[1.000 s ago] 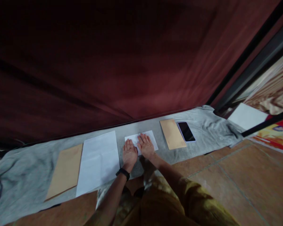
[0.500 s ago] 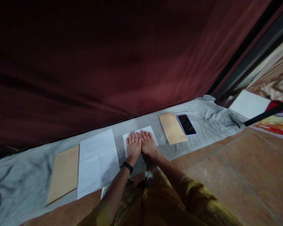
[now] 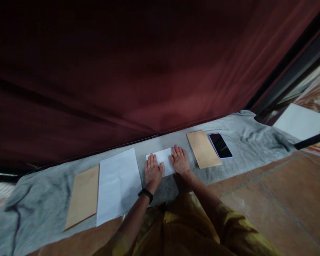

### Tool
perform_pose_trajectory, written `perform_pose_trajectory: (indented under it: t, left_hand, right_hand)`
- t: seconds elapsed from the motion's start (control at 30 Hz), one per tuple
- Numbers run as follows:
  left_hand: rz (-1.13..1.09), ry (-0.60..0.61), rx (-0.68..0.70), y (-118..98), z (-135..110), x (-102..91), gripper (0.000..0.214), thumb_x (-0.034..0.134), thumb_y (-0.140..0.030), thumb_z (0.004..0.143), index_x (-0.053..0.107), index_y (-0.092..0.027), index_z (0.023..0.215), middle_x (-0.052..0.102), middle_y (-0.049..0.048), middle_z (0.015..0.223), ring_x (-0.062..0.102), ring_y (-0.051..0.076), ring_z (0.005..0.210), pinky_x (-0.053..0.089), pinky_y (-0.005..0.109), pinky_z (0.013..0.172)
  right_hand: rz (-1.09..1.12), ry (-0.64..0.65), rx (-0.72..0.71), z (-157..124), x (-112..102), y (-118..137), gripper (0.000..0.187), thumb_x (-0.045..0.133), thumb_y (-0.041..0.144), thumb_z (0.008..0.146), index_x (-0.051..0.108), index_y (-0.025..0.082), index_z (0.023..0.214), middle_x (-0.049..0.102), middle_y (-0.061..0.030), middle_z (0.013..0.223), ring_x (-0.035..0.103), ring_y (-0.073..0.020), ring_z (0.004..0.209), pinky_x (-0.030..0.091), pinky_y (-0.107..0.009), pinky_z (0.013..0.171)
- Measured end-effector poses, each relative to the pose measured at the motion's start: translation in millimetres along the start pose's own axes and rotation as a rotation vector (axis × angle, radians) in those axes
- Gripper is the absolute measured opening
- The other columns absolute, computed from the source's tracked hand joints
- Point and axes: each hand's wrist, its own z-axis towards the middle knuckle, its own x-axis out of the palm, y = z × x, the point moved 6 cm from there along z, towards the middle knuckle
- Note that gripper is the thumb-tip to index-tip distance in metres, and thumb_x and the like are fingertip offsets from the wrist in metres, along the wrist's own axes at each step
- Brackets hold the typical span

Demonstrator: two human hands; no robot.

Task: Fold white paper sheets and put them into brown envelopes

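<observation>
A small white sheet of paper (image 3: 165, 163), which looks folded, lies on the grey cloth between my two hands. My left hand (image 3: 152, 171) rests flat on its left end, palm down, thumb held out from the fingers. On the right end, my right hand (image 3: 180, 160) lies flat too, fingers stretched away from me. A dark band circles my left wrist. Left of my left hand are larger white sheets of paper (image 3: 118, 185) with faint creases. Just right of my right hand lies a brown envelope (image 3: 203, 149).
A phone (image 3: 220, 145) with a dark screen lies beside the right envelope. Another brown envelope (image 3: 83, 197) is at the far left. Grey cloth (image 3: 38, 202) covers the narrow surface. A dark red curtain (image 3: 149, 71) hangs behind; the tiled floor (image 3: 277, 199) is in front.
My hands were side by side in the middle of the small white paper. They have slid apart to its left and right ends. The view has shifted a little.
</observation>
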Motion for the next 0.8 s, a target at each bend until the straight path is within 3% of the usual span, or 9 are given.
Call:
perform_pose_trajectory:
  t: [0.43, 0.63, 0.8]
  left_hand:
    - [-0.034, -0.057, -0.05, 3, -7, -2.1, 0.067, 0.031, -0.046, 0.104, 0.037, -0.002, 0.154, 0.039, 0.0234, 0.16, 0.035, 0.031, 0.151, 0.029, 0.05, 0.123]
    - [-0.067, -0.027, -0.051, 4, -8, 0.0, 0.066, 0.034, -0.044, 0.104, 0.038, -0.001, 0.154, 0.038, 0.0233, 0.16, 0.032, 0.031, 0.152, 0.028, 0.05, 0.124]
    - [-0.092, -0.031, -0.06, 9, -16, -1.5, 0.065, 0.035, -0.04, 0.103, 0.038, -0.001, 0.154, 0.038, 0.0229, 0.161, 0.029, 0.03, 0.154, 0.029, 0.05, 0.124]
  right_hand:
    - [-0.02, -0.044, 0.024, -5, -4, 2, 0.057, 0.037, 0.037, 0.107, 0.044, 0.003, 0.152, 0.044, -0.021, 0.158, 0.041, -0.0319, 0.146, 0.026, -0.048, 0.121]
    - [0.02, 0.004, -0.146, -21, 2, 33, 0.05, 0.036, 0.036, 0.107, 0.048, 0.017, 0.152, 0.043, -0.0119, 0.16, 0.039, -0.0292, 0.148, 0.025, -0.048, 0.122]
    - [-0.043, 0.013, -0.099, -28, 2, 16, 0.051, 0.037, 0.037, 0.107, 0.044, 0.019, 0.155, 0.039, -0.0147, 0.162, 0.037, -0.0309, 0.149, 0.024, -0.051, 0.121]
